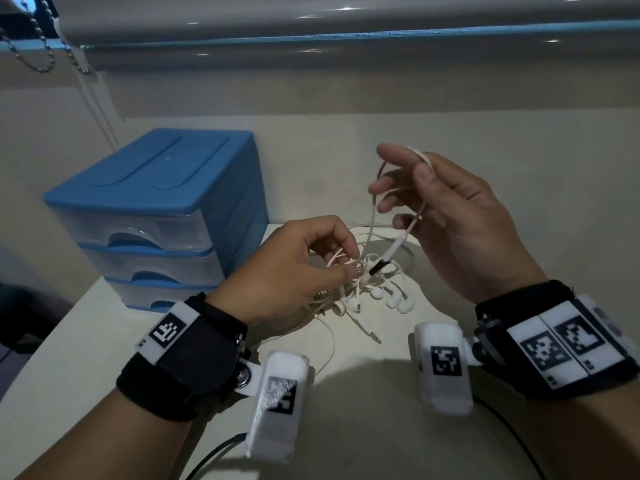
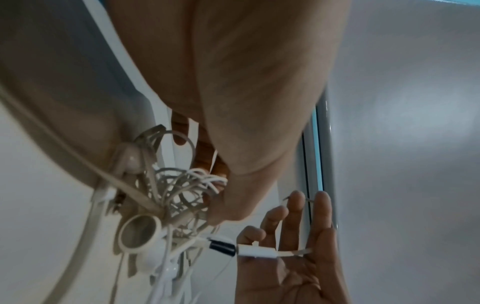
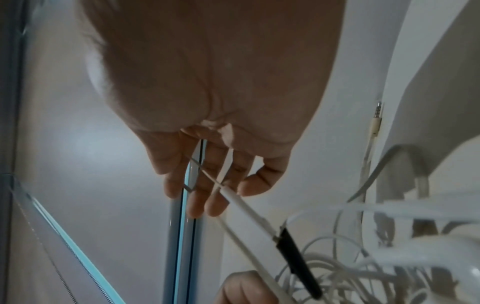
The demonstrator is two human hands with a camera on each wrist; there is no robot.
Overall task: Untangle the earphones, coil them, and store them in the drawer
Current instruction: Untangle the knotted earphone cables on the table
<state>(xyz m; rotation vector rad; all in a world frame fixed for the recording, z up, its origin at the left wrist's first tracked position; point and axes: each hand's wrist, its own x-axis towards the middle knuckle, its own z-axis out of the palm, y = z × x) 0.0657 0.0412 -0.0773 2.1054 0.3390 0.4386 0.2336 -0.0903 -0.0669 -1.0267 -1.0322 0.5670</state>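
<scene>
A tangle of white earphones (image 1: pixel 367 289) lies on the white table (image 1: pixel 104 341), with earbuds (image 1: pixel 398 301) and a jack plug (image 1: pixel 375 337) at its near side. My left hand (image 1: pixel 346 265) pinches strands at the top of the tangle between thumb and forefinger; the left wrist view shows the bundle (image 2: pixel 182 191) under those fingers. My right hand (image 1: pixel 401 178) is raised above and to the right, holding a loop of cable hooked over the index finger and under the thumb. A white inline remote (image 1: pixel 394 247) with a black piece (image 1: pixel 379 266) hangs from it. The blue drawer unit (image 1: pixel 156 209) stands left, drawers closed.
The drawer unit has three translucent drawers and sits near the table's left edge. A bead chain (image 1: pixel 34 60) and blind cords hang at the top left by the window frame. Black camera leads (image 1: pixel 214 455) trail off my wrists at the near edge.
</scene>
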